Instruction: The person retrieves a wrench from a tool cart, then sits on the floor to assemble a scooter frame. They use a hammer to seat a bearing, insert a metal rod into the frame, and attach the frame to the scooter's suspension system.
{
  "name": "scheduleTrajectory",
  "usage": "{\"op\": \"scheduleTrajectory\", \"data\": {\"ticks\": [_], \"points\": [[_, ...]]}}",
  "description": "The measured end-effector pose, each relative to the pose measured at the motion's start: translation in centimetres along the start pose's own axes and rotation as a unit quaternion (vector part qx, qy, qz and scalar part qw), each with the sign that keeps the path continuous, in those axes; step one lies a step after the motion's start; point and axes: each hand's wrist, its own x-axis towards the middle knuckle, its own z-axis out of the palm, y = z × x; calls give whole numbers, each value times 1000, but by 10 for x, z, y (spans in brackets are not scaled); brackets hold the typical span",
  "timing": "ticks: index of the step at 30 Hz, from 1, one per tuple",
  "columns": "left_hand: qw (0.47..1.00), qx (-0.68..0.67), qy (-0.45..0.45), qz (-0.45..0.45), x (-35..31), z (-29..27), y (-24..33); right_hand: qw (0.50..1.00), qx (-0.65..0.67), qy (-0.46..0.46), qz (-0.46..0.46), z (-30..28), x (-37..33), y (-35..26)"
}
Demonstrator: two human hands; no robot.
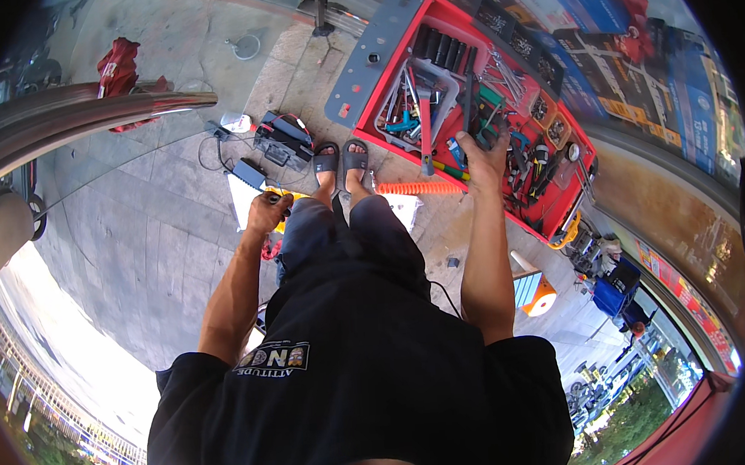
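My right hand [486,159] reaches over a red tool drawer [594,152], thumb and fingers apart. Its fingertips are among dark and green-handled tools, and I cannot tell whether they touch one. Beside it, a long red-handled tool [425,135] lies across a clear plastic bin [453,87] of mixed hand tools. Several pliers [541,169] and other hand tools lie in the drawer right of the hand. My left hand [267,212] is held low on the left, its fingers curled round a small dark object [278,200] that is mostly hidden.
An orange coiled hose [417,189] runs along the paving below the drawer. Black power gear [285,135] with cables lies past my feet. A curved metal rail [84,118] juts in from the left. Boxes of printed card [602,73] stand behind the drawer.
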Motion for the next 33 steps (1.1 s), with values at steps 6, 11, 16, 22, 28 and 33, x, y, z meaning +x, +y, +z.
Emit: {"op": "scheduleTrajectory", "data": {"ticks": [6, 11, 16, 22, 28, 33], "points": [[999, 16, -13, 29, 10, 2, 6, 965, -249, 59, -55, 41, -11, 12], [995, 90, -5, 45, 22, 3, -1, 919, -380, 67, -82, 84, -24, 26], [989, 144, -37, 24, 22, 6, 20, 910, -387, 82, -126, 79, -25, 43], [983, 156, -69, 71, 8, 25, 73, 923, -281, 243, -101, -105, 24, 78], [969, 185, -85, 139, -7, 54, 121, 890, -386, 235, -65, -179, 44, 112], [970, 174, -79, 153, -28, 78, 152, 911, -365, 178, -68, -173, 41, 115]]}}
